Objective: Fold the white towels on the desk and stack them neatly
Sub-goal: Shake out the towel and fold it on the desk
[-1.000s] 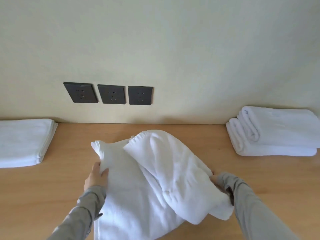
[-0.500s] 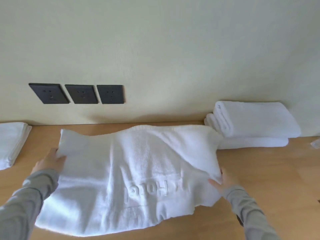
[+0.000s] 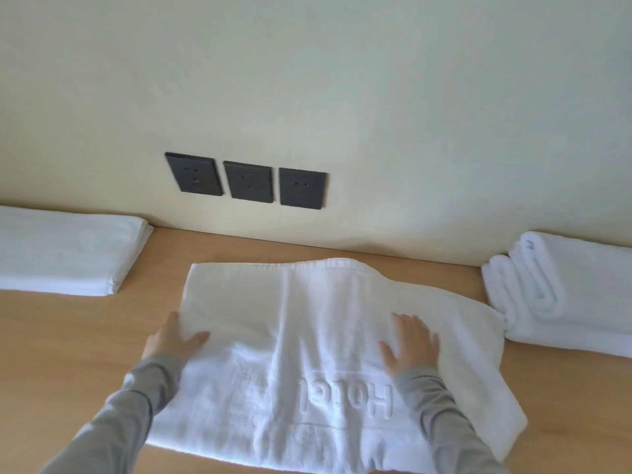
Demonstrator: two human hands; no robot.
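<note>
A white towel [image 3: 307,336] with the raised word "Hotel" lies spread on the wooden desk [image 3: 68,354] in front of me. At its left edge my left hand [image 3: 167,340] holds the cloth, thumb on top and fingers beneath the edge. My right hand [image 3: 410,343] lies flat on the towel's right part with fingers straight and spread. A flat folded white towel [image 3: 65,251] sits at the far left by the wall. A stack of folded towels [image 3: 561,295] sits at the far right, touching the spread towel's right edge.
Three dark wall sockets [image 3: 249,181] are set in the pale wall just above the desk's back edge. Bare wood shows to the left of the spread towel and in front of the right stack.
The bunched towel has been opened and laid flat on the desk. My right hand has let go of the right edge and now lies flat on top. The camera has swung right.
</note>
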